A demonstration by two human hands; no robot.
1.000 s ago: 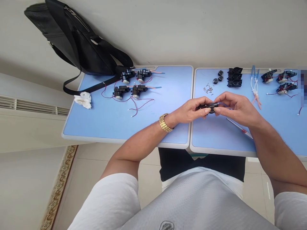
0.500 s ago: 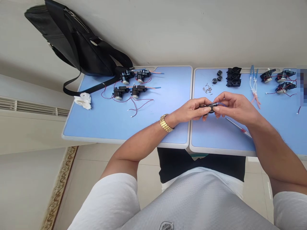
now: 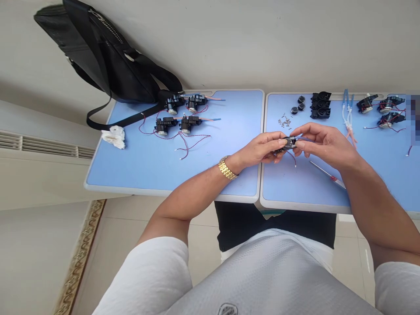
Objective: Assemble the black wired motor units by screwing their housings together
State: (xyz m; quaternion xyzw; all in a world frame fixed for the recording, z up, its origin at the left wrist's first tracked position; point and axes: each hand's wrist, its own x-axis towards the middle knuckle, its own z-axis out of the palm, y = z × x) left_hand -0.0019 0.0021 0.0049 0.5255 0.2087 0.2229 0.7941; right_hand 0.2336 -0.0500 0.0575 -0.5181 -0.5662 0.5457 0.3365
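Black assembly [image 3: 288, 143] sits clasped in left-hand fingers [image 3: 275, 144], presumably for steadiness! Right-hand fingers [image 3: 305, 146] touch its end, grip unclear.

Black housing [image 3: 289, 143] partly covered by the left hand [image 3: 257, 149]
The right forearm [image 3: 374, 199] hides the screwdriver's [image 3: 323, 172] handle end; the screws' [image 3: 287, 121] heads are too small to tell.

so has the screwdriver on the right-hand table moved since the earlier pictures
No. The screwdriver lies at the same slant and just as far in from the front table edge, with no visible shift.
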